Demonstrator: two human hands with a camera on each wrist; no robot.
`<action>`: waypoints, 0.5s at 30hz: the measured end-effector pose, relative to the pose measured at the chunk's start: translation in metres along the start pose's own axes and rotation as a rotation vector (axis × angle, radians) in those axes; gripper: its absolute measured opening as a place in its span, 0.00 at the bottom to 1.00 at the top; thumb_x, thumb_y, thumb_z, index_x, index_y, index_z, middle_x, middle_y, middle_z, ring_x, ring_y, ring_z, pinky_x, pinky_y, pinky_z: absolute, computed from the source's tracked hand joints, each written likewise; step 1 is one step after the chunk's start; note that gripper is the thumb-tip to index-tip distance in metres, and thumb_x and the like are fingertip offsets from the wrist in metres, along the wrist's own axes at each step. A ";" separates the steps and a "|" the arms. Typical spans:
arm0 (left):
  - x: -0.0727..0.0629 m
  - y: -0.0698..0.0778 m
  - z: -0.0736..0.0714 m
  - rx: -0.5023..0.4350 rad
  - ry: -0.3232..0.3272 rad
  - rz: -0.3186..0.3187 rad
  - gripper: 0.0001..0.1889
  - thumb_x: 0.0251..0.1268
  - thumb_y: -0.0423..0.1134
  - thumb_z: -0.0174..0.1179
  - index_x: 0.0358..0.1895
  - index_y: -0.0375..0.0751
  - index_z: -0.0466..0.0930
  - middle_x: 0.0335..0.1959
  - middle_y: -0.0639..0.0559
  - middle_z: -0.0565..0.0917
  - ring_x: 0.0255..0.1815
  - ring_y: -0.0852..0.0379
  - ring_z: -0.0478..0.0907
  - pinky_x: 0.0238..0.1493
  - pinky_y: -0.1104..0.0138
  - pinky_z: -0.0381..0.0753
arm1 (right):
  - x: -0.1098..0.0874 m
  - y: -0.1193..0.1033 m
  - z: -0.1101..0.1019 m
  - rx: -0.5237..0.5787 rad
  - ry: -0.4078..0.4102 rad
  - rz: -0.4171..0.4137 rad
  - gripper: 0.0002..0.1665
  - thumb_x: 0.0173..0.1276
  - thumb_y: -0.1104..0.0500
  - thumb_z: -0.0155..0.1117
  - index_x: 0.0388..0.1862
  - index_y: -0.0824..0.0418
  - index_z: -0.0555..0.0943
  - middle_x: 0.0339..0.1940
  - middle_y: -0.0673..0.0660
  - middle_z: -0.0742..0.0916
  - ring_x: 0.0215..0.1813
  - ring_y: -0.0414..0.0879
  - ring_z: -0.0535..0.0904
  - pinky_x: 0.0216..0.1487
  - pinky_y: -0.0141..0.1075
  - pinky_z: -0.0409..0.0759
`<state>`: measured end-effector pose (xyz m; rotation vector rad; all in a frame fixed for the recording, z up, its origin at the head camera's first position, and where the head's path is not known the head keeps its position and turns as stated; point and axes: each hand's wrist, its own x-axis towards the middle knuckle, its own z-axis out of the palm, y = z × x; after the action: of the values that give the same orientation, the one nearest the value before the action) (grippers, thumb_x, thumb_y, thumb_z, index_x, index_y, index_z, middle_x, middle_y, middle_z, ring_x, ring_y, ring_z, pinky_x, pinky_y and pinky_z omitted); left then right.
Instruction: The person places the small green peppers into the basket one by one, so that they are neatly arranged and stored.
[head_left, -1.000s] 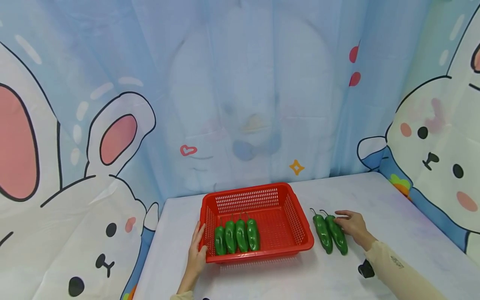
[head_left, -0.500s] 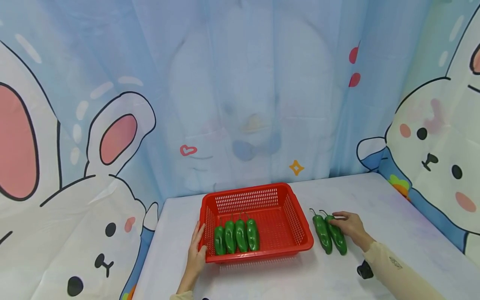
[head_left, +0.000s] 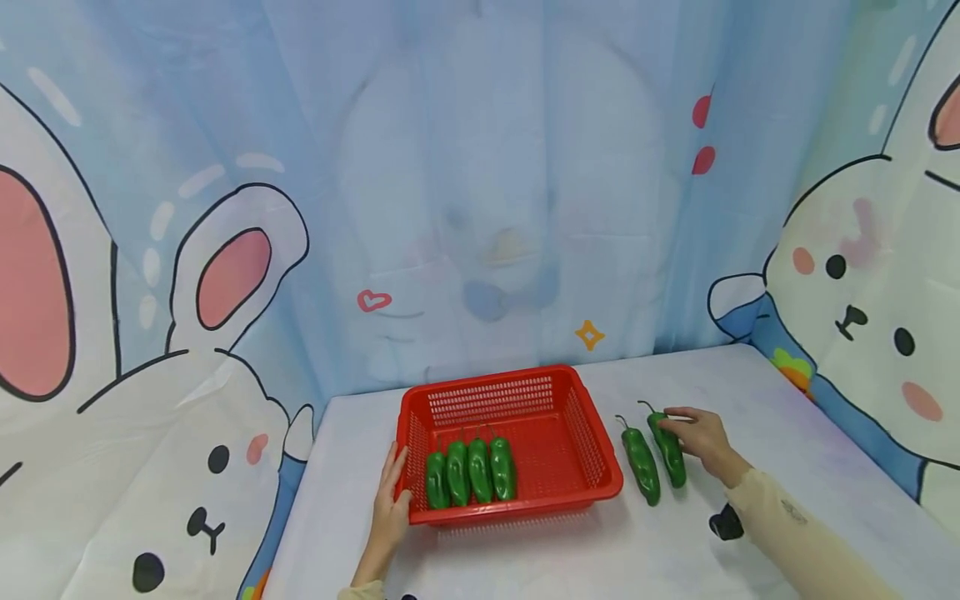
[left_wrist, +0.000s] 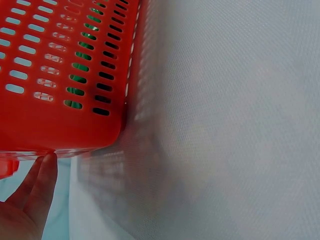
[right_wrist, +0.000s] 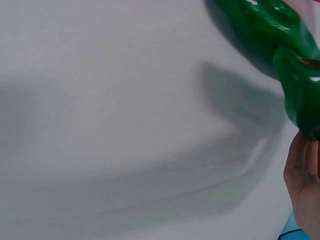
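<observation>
My right hand (head_left: pixel 701 437) pinches a glossy green chili pepper (head_left: pixel 670 454) by its upper part, the thin curled stem pointing away. In the right wrist view that pepper (right_wrist: pixel 300 95) stands off the white surface, with a shadow below it. A second green chili pepper (head_left: pixel 640 462) lies just left of it. At the left, my left hand (head_left: pixel 390 500) touches the near-left corner of a red plastic basket (head_left: pixel 517 509), fingers fairly straight along its side; the left wrist view shows fingertips (left_wrist: pixel 49 162) at the rim. Several green peppers (head_left: pixel 478 469) lie side by side in the basket's left half.
The basket has slotted walls and stands on a white-covered table (head_left: pixel 495 567). A blue curtain (head_left: pixel 480 208) with cartoon rabbits closes off the back and sides. A small black object (head_left: pixel 726 523) shows beneath the right sleeve (head_left: pixel 802 533).
My right hand has taken hold of the right-hand pepper and raised it, shifting it away from the near edge. The left hand and basket stay nearly in place; the head view shifts slightly.
</observation>
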<state>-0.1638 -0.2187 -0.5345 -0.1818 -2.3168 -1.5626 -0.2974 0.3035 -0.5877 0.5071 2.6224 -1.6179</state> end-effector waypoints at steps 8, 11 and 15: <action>-0.005 0.037 -0.010 -0.007 -0.034 -0.006 0.33 0.56 0.15 0.44 0.70 0.23 0.62 0.76 0.29 0.53 0.77 0.31 0.47 0.69 0.40 0.51 | 0.009 -0.010 -0.004 0.179 -0.012 -0.032 0.40 0.65 0.49 0.66 0.70 0.70 0.68 0.61 0.74 0.78 0.55 0.60 0.81 0.51 0.56 0.80; -0.006 0.039 -0.011 0.001 -0.033 -0.011 0.33 0.56 0.15 0.45 0.71 0.23 0.62 0.76 0.30 0.54 0.77 0.32 0.48 0.69 0.41 0.52 | -0.021 -0.035 -0.010 0.170 -0.006 -0.028 0.35 0.65 0.56 0.66 0.66 0.72 0.71 0.56 0.73 0.82 0.53 0.61 0.82 0.49 0.59 0.80; -0.007 0.037 -0.009 -0.004 -0.033 -0.011 0.33 0.56 0.15 0.45 0.71 0.24 0.62 0.76 0.31 0.54 0.77 0.32 0.48 0.70 0.49 0.53 | -0.052 -0.058 -0.010 0.084 -0.008 -0.021 0.34 0.65 0.58 0.66 0.65 0.75 0.70 0.56 0.75 0.81 0.56 0.66 0.78 0.50 0.61 0.78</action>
<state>-0.1448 -0.2118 -0.5013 -0.1981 -2.3435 -1.5815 -0.2630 0.2742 -0.5232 0.4769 2.5718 -1.7394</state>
